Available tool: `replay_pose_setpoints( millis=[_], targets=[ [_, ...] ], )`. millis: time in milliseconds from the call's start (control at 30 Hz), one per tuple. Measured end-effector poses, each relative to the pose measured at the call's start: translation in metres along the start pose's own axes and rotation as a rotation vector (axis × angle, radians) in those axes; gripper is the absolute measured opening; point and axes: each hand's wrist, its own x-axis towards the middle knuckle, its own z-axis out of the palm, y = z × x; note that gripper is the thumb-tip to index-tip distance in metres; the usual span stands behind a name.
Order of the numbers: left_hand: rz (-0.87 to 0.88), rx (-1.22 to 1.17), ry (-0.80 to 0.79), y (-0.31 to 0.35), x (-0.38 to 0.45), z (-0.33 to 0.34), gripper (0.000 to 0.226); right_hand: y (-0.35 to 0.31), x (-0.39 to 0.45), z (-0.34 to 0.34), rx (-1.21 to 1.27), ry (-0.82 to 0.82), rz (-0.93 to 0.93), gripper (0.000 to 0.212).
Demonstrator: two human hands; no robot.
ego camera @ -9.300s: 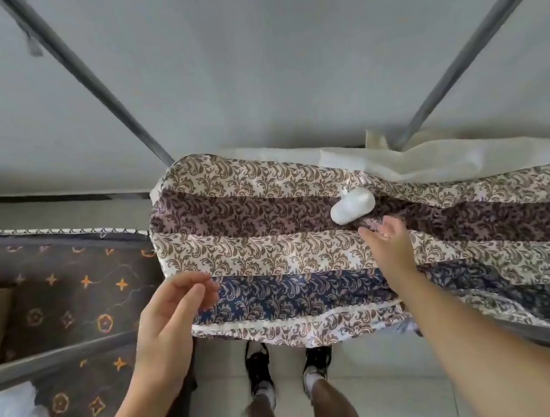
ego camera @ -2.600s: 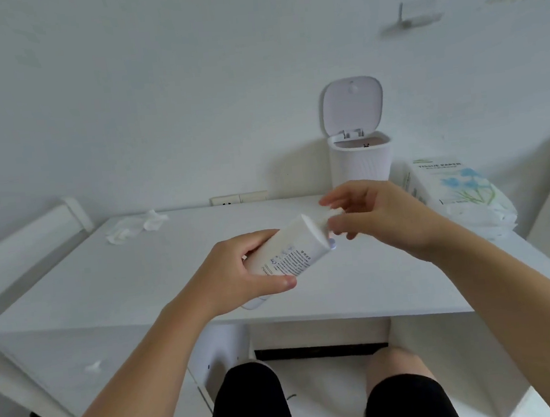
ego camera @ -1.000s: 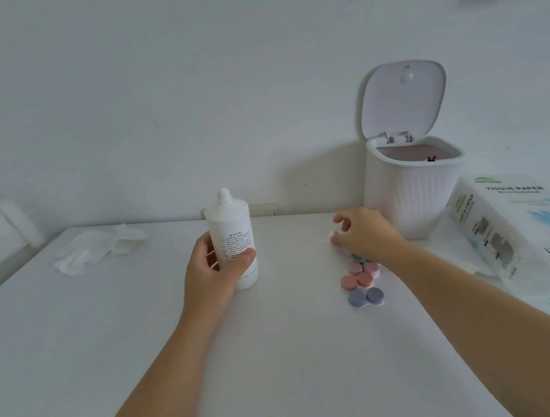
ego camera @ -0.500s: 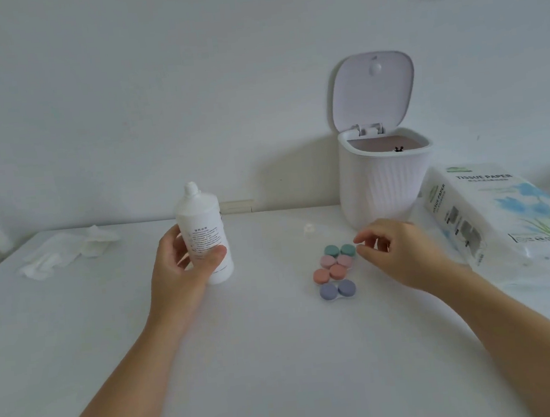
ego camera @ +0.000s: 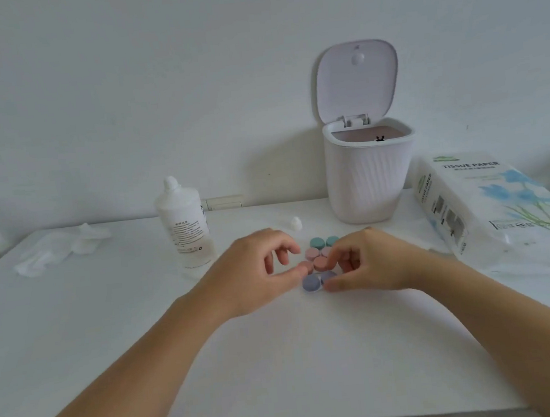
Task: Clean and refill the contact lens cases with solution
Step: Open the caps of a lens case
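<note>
- Both hands met over the cases (ego camera: pixel 319 263), a tight cluster of coloured lids on the bench (ego camera: pixel 281 359) just in front of the bin (ego camera: pixel 370 179).
- Left hand (ego camera: pixel 256 277): fingers curled, thumb and fingertip closing on the reddish case (ego camera: pixel 319 264) from its left; whether the grip had truly pinched it could not be told.
- Right hand (ego camera: pixel 369 263): fingers curled in on the cluster from the right, thumb by the purple case (ego camera: pixel 311 282); its grip was just as unclear.
- Every lid looked in place: green pair (ego camera: pixel 324 241) nearest the bin, pink (ego camera: pixel 312 252) next, then reddish, purple farthest from it.
- So, by my reading, nothing was opened, emptied, wiped or refilled yet; the whole job lay ahead.
- One step did look done: the bottle (ego camera: pixel 186 223) stood left of the bin, nozzle bare, with its small cap (ego camera: pixel 296 223) lying between bottle and bin.
- Crumpled tissues (ego camera: pixel 59 249) lay far left of the bin.
- The pack (ego camera: pixel 488 208) right of the bin read "TISSUE PAPER"; the bottle's label print was too small to read.
</note>
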Motion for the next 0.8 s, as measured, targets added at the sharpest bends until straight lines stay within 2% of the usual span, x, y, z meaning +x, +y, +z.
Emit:
replay_pose_setpoints(
  millis=[167,267,400,533,633,800],
  targets=[
    [0.076,0.033,-0.078,-0.012,0.006,0.025,0.029,0.002,-0.003,0.012,-0.069,0.1,-0.083,0.038],
    [0.081,0.038,-0.099,-0.02,0.003,0.035,0.034,0.006,-0.005,0.02,-0.074,0.145,-0.108,0.029],
    [0.092,0.048,-0.122,-0.02,0.0,0.041,0.036,0.007,-0.01,0.017,0.012,0.13,-0.043,0.02],
    [0.056,-0.016,-0.118,-0.019,0.0,0.044,0.037,0.005,-0.011,0.016,0.023,0.092,-0.008,0.03],
    [0.039,-0.055,-0.124,-0.02,0.001,0.042,0.028,0.0,-0.011,0.02,-0.002,0.068,-0.037,0.035],
    [-0.022,-0.094,-0.103,-0.023,0.004,0.037,0.028,0.001,-0.011,0.024,0.009,0.129,-0.023,0.035]
  ],
)
